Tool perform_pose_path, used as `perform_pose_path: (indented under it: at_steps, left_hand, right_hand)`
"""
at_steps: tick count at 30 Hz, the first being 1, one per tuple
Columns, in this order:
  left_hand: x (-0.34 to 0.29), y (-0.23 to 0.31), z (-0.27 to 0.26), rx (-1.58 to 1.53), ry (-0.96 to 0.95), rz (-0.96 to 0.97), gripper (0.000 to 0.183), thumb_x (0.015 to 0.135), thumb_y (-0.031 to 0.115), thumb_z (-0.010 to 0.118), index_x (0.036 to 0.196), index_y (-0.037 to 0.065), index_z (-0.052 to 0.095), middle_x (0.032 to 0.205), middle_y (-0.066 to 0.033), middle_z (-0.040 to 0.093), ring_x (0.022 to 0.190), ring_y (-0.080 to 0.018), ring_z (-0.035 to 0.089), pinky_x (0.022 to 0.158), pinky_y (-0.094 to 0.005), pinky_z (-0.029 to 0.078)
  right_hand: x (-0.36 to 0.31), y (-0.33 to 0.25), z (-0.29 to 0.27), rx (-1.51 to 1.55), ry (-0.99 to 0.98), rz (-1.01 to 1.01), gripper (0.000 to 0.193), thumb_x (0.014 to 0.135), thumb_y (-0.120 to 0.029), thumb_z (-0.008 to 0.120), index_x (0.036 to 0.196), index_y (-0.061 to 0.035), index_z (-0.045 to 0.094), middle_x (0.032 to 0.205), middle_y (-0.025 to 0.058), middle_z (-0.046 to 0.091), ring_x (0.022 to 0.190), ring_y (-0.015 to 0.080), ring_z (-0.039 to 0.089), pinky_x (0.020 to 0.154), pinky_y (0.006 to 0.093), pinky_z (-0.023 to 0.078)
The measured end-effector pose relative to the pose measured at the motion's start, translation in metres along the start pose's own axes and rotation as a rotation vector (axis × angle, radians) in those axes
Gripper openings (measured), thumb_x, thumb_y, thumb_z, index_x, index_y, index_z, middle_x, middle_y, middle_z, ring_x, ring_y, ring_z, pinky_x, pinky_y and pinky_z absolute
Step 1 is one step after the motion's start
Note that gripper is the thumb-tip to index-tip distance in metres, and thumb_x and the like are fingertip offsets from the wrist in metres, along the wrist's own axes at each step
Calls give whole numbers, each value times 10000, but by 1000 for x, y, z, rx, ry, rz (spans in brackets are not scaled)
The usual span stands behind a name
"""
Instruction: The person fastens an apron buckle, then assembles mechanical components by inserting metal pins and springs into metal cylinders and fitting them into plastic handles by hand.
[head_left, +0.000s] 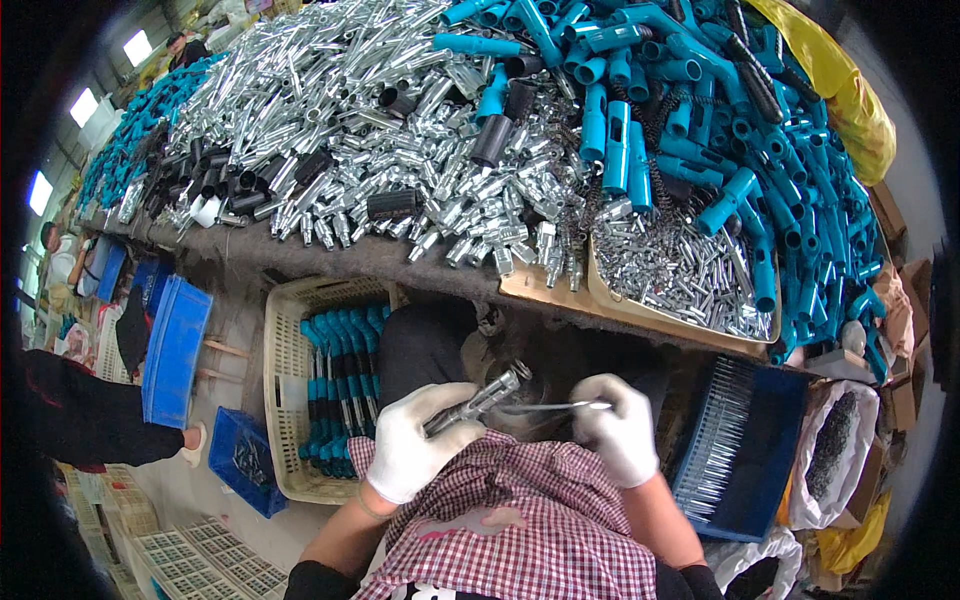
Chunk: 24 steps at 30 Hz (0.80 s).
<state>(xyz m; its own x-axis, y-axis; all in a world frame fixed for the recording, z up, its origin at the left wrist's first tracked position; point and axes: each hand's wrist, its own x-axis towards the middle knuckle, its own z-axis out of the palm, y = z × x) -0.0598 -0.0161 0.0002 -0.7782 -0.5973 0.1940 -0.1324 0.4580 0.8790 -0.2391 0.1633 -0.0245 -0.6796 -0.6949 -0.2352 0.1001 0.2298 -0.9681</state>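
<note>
Above my lap, my left hand (pixel 412 445), in a white glove, is closed around a silver metal tube-shaped part (pixel 487 393). The part tilts up to the right, and its upper end shows an opening. My right hand (pixel 618 428), also gloved in white, pinches a thin metal rod (pixel 548 406). The rod points left toward the tube; I cannot tell whether its tip touches or enters the part. Checked cloth (pixel 520 540) covers my lap below both hands.
Ahead, the workbench (pixel 370 258) bears heaps of silver metal parts (pixel 300 80) and teal tubes (pixel 700 90). A shallow box (pixel 690 335) holds small pins. A cream crate (pixel 283 480) of teal-handled pieces stands left, a blue bin (pixel 785 430) of rods right. Another person (pixel 85 410) is at far left.
</note>
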Motion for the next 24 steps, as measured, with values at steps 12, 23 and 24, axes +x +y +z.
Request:
perform_pose_path:
  at_steps: [12,23,24]
  left_hand:
    - [15,7,-4,133,-284,210,261,681,142,791,898,29,702,811,-131,694,711,-284,694,650,-344,548]
    - [19,11,3,86,-323,256,257,696,115,787,919,28,695,808,-130,692,688,-265,693,624,-325,544]
    - [19,11,3,89,-337,266,260,699,114,787,925,27,693,809,-132,691,685,-264,693,621,-325,543]
  right_hand:
    - [-8,-51,-36,-251,-87,-93,169,767,-129,672,882,-6,650,776,31,619,673,85,546,624,249,457]
    - [-10,-49,-22,-216,-176,-34,193,756,-149,662,886,-8,650,782,3,603,689,65,524,641,236,438]
    - [-10,-48,-22,-215,-174,-32,193,756,-149,662,886,-8,650,782,3,603,689,65,524,641,236,438]
